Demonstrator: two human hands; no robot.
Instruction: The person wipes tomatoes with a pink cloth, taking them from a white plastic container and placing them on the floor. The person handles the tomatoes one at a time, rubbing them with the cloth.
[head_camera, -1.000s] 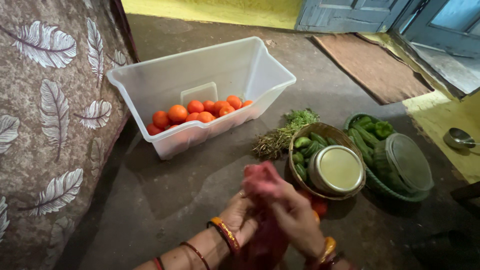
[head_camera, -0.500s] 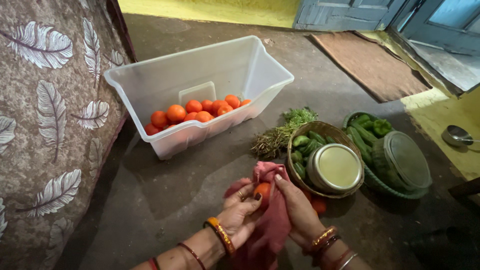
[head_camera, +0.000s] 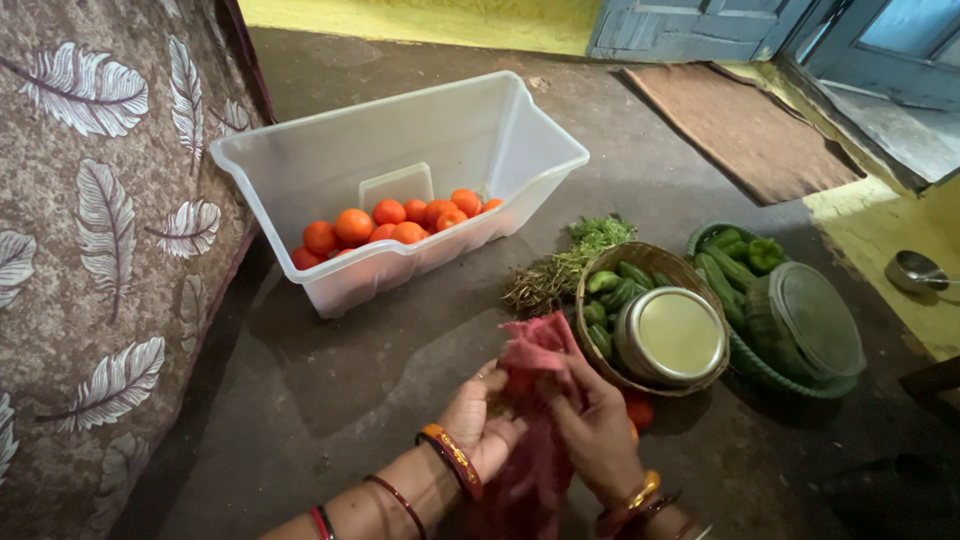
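Red cloth (head_camera: 535, 400) is gripped by both hands above the dark floor (head_camera: 330, 400), approx. centre-bottom of the head view. Left hand (head_camera: 482, 425) is closed on the cloth's left side, fingers curled; right hand (head_camera: 598, 430) is clenched over the cloth's right side, w/ fabric bunched between the two. Whether a tomato is wrapped inside cannot be told: nothing round is exposed at the hands. Step in hand is judged to be wiping/rubbing w/ the cloth. A loose tomato (head_camera: 640, 410) is seen on the floor just beside the right hand, touching the wicker basket (head_camera: 600, 290)'s base area. The basket holds green veg. and a round steel tin (head_camera: 672, 335); a green basket (head_camera: 760, 365) w/ a clear lidded container (head_camera: 815, 320) sits adj. on the right. Herb bundle (head_camera: 570, 265) lies behind the wicker basket. A clear plastic tub (head_camera: 400, 150), well apart ahead-left, holds tomatoes (head_camera: 400, 220). Next move is judged to call for opening one hand's grip and a forward-left reach to the tub, the cloth retained in the other hand.
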